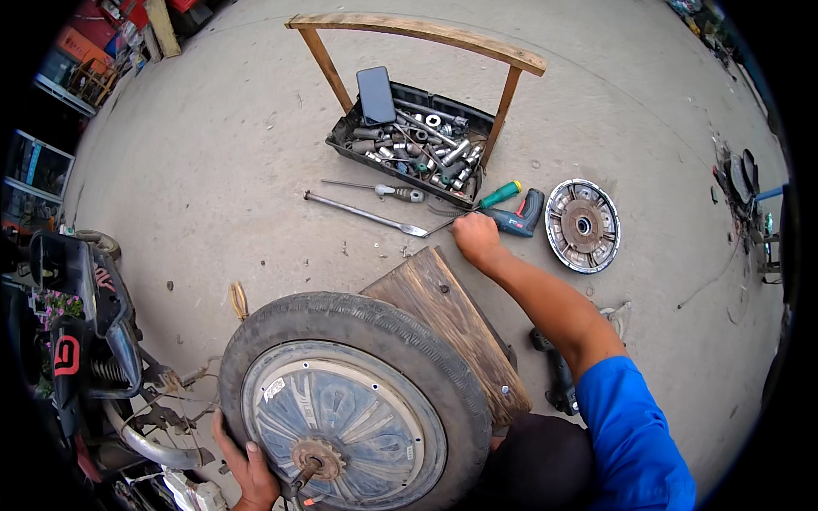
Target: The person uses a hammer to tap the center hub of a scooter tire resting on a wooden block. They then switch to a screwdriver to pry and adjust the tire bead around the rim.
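A motor wheel with a black tyre (pixel 341 308) and a dusty grey hub (pixel 341 409) leans before me, its axle facing up. My left hand (pixel 256 481) grips the tyre's lower left edge, fingers outside and thumb on the sidewall. Farther off, my right hand (pixel 475 237) is closed at the shaft of a screwdriver with a green handle (pixel 501 194); the fingertips are hidden. Just right of that hand lies a blue-grey power drill (pixel 520 217). To its left are a metal pry bar (pixel 366 213) and a grey-handled screwdriver (pixel 400 193).
A black tool tray (pixel 341 145) with a wooden handle (pixel 417 30) holds sockets and a phone (pixel 376 95). A round hub cover (pixel 584 226) lies right. Beside the wheel are a wooden board (pixel 452 324), pliers (pixel 239 300) and another dark power tool (pixel 558 375). A vehicle (pixel 94 315) stands left.
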A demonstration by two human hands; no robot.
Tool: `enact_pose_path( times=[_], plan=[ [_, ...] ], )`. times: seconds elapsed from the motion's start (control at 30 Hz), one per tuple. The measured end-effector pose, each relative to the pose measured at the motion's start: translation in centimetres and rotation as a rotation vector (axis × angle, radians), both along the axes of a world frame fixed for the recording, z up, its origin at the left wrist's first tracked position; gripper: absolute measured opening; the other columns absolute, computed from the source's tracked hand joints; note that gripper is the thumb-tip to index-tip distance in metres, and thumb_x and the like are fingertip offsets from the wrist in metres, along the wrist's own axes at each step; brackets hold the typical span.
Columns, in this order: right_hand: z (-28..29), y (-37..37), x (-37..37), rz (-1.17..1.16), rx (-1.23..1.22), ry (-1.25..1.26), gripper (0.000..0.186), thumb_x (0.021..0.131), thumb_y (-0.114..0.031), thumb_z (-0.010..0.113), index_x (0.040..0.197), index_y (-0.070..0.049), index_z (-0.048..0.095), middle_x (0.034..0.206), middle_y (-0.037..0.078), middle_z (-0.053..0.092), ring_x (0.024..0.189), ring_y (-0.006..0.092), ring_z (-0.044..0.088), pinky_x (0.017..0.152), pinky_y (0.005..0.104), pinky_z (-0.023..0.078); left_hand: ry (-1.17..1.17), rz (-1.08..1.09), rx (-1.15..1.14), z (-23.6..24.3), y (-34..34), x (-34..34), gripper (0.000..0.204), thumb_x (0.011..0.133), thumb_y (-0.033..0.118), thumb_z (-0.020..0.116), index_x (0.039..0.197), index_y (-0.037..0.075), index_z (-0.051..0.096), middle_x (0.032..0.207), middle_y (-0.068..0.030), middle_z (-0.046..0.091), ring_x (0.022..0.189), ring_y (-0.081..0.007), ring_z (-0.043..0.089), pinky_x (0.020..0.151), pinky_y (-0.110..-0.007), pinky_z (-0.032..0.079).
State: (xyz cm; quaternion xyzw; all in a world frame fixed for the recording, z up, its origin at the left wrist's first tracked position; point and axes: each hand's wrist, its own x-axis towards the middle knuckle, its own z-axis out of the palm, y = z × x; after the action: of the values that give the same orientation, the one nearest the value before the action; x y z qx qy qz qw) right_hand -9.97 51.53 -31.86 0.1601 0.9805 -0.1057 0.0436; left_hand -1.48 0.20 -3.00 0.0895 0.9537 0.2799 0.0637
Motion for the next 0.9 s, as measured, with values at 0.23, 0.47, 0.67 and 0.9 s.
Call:
enact_pose_path(
  times=[0.23,0.47,0.67,0.9],
  plan=[
    [0.4,-0.1,0.5,-0.079,0.018,0.060,0.022,0.089,-0.015,0.056,0.083,-0.006,0.075,0.087,0.018,0.073,0.085,0.0339,0.072,0.074,0.0478,0.058,0.001,-0.007,0.038,0.0,0.2,0.1,0.075,0.102,0.036,0.047,0.155,-0.011,0.022,0.157,-0.0270,0.030,0.146,-0.0373,0.031,0.122,-0.045,0.018],
    [1.2,-0.5,0.0,-0.109,-0.098,0.161,0.017,0.087,-0.014,0.058,0.089,-0.003,0.070,0.086,0.021,0.071,0.083,0.0387,0.071,0.073,0.0517,0.057,-0.004,0.006,0.025,0.5,0.4,0.3,0.076,0.101,0.036,0.048,0.154,-0.011,0.022,0.155,-0.0263,0.030,0.145,-0.0371,0.031,0.122,-0.045,0.018],
    [3.7,-2.2,-3.9,0.172,-0.102,0.323,0.012,0.088,-0.011,0.058,0.091,-0.002,0.065,0.093,0.021,0.063,0.080,0.0390,0.069,0.069,0.0507,0.055,0.006,-0.023,0.013,0.5,1.0,-0.4,0.078,0.098,0.038,0.050,0.153,-0.012,0.024,0.153,-0.0267,0.032,0.144,-0.0375,0.032,0.121,-0.045,0.019],
    [5.3,-3.6,-12.4,0.583,0.115,0.214,0.013,0.085,-0.011,0.061,0.084,-0.005,0.073,0.103,0.014,0.061,0.098,0.0294,0.066,0.073,0.0401,0.057,-0.013,0.016,0.013,0.2,0.4,-0.1,0.080,0.098,0.041,0.049,0.152,-0.012,0.024,0.154,-0.0273,0.031,0.145,-0.0386,0.031,0.122,-0.045,0.018]
  ],
)
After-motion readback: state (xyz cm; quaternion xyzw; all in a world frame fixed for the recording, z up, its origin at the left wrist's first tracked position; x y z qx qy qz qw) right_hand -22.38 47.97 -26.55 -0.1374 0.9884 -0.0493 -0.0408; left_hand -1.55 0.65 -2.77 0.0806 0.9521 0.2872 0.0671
